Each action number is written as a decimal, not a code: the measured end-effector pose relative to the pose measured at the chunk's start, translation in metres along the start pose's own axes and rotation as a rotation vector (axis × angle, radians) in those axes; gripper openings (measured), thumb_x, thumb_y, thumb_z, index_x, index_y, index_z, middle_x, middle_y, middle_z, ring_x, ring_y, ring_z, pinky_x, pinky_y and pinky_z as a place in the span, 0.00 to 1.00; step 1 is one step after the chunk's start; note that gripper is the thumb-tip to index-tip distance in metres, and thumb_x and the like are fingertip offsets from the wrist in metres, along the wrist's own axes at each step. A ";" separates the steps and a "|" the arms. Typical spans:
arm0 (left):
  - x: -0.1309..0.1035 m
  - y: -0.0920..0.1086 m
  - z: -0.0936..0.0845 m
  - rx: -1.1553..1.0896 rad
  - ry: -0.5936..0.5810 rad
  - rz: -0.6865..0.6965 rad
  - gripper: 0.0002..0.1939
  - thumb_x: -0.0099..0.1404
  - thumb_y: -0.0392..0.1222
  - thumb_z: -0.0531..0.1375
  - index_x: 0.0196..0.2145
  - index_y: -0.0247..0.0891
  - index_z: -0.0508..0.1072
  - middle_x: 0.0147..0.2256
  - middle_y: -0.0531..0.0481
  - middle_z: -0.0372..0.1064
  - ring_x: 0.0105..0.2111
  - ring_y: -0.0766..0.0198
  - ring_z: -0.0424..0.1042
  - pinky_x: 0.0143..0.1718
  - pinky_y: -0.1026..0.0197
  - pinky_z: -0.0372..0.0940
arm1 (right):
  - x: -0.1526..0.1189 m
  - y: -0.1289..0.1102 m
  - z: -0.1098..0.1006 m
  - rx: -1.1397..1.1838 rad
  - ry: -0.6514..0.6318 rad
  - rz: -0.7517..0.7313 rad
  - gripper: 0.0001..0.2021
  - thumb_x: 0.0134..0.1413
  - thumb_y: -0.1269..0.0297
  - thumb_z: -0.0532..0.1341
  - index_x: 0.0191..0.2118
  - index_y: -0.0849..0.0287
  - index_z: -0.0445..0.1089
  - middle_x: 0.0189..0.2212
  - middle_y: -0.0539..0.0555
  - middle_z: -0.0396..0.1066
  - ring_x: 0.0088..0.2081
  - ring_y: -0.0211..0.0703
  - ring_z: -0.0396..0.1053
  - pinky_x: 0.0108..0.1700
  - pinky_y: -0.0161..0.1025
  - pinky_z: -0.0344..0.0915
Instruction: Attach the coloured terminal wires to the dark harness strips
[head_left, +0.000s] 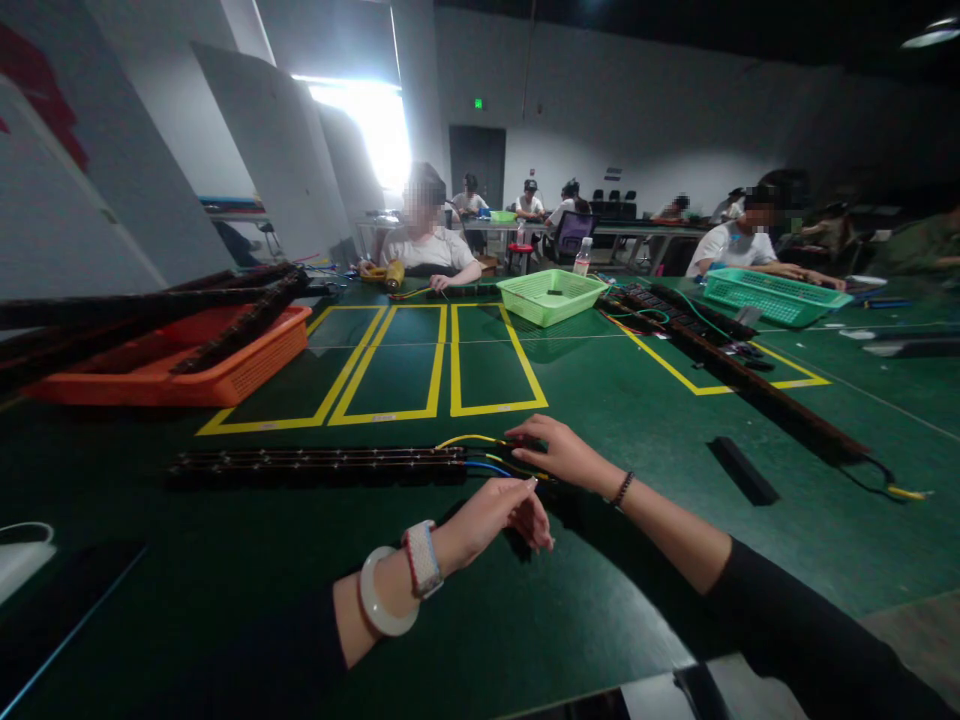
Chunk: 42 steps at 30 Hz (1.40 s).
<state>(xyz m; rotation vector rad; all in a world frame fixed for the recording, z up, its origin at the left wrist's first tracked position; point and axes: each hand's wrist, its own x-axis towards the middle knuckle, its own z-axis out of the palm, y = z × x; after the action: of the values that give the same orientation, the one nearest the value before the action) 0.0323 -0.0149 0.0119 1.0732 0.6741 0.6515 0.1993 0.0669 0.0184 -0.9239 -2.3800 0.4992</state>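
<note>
- Lying flat on the green table [247, 560], the long black strip [315, 466] runs left from the hands; it is dark, narrow and straight, with a row of small pale dots along its top.
- Judging by its length and straight line, the strip is probably stiff and fairly light, best held along its body, near the wired end.
- At the strip's right end, thin wires [480, 455], yellow and blue, curve out; they look soft and easy to bend, so pulling on them seems unwise.
- The left hand [499, 515] hovers just below that wired end, fingers loosely curled and close together; whether it pinches anything I cannot tell.
- The right hand [562, 455] rests at the strip's right end, fingers narrow and laid on the wires, seemingly holding them.
- Above and left of the strip sits an orange basket [225, 370].
</note>
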 end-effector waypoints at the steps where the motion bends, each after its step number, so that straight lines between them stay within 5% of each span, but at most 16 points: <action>1: 0.000 0.000 0.000 -0.003 -0.001 0.000 0.24 0.67 0.52 0.47 0.26 0.31 0.70 0.24 0.44 0.71 0.26 0.61 0.72 0.31 0.62 0.63 | 0.005 0.002 0.002 0.031 -0.023 0.006 0.15 0.55 0.63 0.61 0.49 0.59 0.70 0.40 0.57 0.70 0.41 0.42 0.68 0.45 0.41 0.65; 7: 0.001 0.001 -0.001 -0.001 -0.013 0.005 0.24 0.66 0.54 0.47 0.27 0.31 0.71 0.25 0.43 0.72 0.27 0.61 0.72 0.31 0.62 0.64 | 0.033 0.007 0.013 0.296 -0.304 0.075 0.27 0.51 0.56 0.64 0.55 0.61 0.64 0.49 0.58 0.68 0.45 0.44 0.68 0.46 0.39 0.65; 11: 0.001 0.001 -0.001 0.000 -0.011 -0.014 0.24 0.66 0.54 0.48 0.27 0.31 0.71 0.25 0.43 0.72 0.28 0.60 0.73 0.32 0.61 0.64 | 0.043 0.005 0.011 0.191 -0.463 0.108 0.26 0.47 0.48 0.64 0.46 0.65 0.71 0.29 0.50 0.71 0.27 0.36 0.63 0.29 0.32 0.59; 15: 0.001 0.001 0.001 -0.013 0.005 -0.020 0.24 0.66 0.53 0.49 0.26 0.31 0.70 0.24 0.42 0.72 0.27 0.60 0.72 0.31 0.61 0.64 | 0.047 0.004 0.009 0.154 -0.553 0.067 0.20 0.51 0.49 0.61 0.34 0.65 0.74 0.20 0.45 0.63 0.22 0.32 0.55 0.25 0.31 0.51; 22: 0.000 0.004 0.000 -0.140 0.077 -0.003 0.28 0.66 0.58 0.46 0.31 0.29 0.72 0.31 0.36 0.73 0.33 0.57 0.73 0.39 0.57 0.65 | 0.044 -0.006 0.008 0.044 -0.451 -0.015 0.12 0.55 0.61 0.60 0.28 0.65 0.74 0.22 0.49 0.67 0.24 0.33 0.59 0.26 0.30 0.51; 26: 0.003 0.001 -0.004 -0.370 0.132 0.016 0.30 0.65 0.61 0.45 0.39 0.28 0.70 0.38 0.34 0.72 0.41 0.55 0.71 0.48 0.53 0.62 | 0.038 -0.018 0.011 -0.282 -0.344 0.021 0.09 0.54 0.69 0.58 0.27 0.64 0.73 0.21 0.51 0.69 0.22 0.34 0.59 0.25 0.32 0.50; 34: 0.014 -0.003 -0.007 -0.700 0.406 0.103 0.13 0.66 0.48 0.53 0.34 0.35 0.69 0.34 0.46 0.71 0.39 0.62 0.70 0.46 0.57 0.63 | 0.018 -0.047 0.023 -0.813 -0.253 -0.338 0.07 0.57 0.75 0.55 0.37 0.68 0.70 0.28 0.58 0.69 0.31 0.45 0.64 0.33 0.41 0.55; 42: 0.016 -0.007 -0.011 -0.810 0.470 0.114 0.06 0.65 0.42 0.56 0.34 0.37 0.69 0.34 0.51 0.69 0.37 0.67 0.69 0.42 0.64 0.64 | 0.002 -0.058 0.040 -0.933 -0.095 -0.311 0.11 0.57 0.78 0.52 0.42 0.73 0.69 0.32 0.61 0.68 0.32 0.47 0.63 0.34 0.43 0.59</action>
<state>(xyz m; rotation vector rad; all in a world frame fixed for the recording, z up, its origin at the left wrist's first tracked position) 0.0349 0.0004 -0.0012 0.2004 0.6558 1.1667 0.1443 0.0222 0.0175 -0.8457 -2.7764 -0.7718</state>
